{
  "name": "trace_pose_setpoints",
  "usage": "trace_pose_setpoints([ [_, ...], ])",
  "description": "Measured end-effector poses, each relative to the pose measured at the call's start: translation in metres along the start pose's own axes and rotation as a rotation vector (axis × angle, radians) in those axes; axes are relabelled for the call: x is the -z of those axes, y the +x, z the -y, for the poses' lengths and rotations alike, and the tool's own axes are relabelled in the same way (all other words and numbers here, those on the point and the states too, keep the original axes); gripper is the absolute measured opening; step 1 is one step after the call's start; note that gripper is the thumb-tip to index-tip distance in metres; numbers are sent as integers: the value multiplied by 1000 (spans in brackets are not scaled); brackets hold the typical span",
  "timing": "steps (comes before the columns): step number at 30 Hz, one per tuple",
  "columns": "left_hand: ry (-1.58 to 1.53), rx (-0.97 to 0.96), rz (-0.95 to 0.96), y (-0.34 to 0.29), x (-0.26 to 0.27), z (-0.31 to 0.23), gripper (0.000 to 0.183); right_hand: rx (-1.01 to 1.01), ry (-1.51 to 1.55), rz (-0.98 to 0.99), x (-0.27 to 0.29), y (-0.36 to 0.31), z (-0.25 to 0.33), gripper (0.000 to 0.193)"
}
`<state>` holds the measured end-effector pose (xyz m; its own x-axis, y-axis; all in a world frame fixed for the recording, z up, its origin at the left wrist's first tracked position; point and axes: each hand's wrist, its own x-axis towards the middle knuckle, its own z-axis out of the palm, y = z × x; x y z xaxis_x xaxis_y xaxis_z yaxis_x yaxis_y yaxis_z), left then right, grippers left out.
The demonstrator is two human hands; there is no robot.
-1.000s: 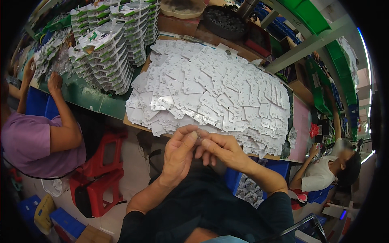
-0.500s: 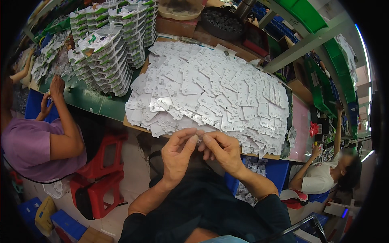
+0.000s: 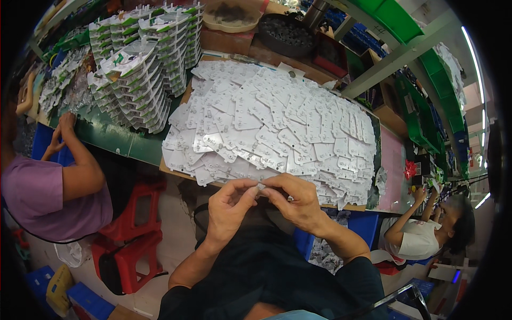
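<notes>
My left hand (image 3: 229, 208) and my right hand (image 3: 293, 198) meet at the near edge of the workbench, thumbs and forefingers pinched together. Between the fingertips is a small greyish, translucent-looking piece (image 3: 260, 187), mostly covered by the fingers; its exact kind does not show. Both hands grip it. Just beyond them, a wide spread of flat white plastic plates (image 3: 277, 122) with small raised fittings overlaps across a brown board (image 3: 184, 101).
Tall stacks of white and green plastic housings (image 3: 133, 69) stand at the back left. Behind the plates are a black round tray of dark parts (image 3: 288, 34) and a red bin (image 3: 330, 55). Co-workers sit left (image 3: 53, 186) and right (image 3: 424, 234). Red stools (image 3: 136, 256) stand at lower left.
My fingertips have shifted slightly around the small piece, the right fingers curling closer in. The view has moved a little. The co-worker on the right has brought the raised arm down.
</notes>
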<state>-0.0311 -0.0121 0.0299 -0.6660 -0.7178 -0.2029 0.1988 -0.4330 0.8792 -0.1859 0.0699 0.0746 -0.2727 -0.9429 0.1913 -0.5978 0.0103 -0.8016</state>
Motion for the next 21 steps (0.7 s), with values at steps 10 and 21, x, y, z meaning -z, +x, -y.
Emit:
trace_pose_setpoints([
  [10, -15, 28, 14, 1, 0, -2, 19, -126, 120, 119, 15, 8, 4, 16],
  [21, -140, 69, 64, 14, 3, -11, 20, -87, 66, 317, 47, 54, 6, 16],
])
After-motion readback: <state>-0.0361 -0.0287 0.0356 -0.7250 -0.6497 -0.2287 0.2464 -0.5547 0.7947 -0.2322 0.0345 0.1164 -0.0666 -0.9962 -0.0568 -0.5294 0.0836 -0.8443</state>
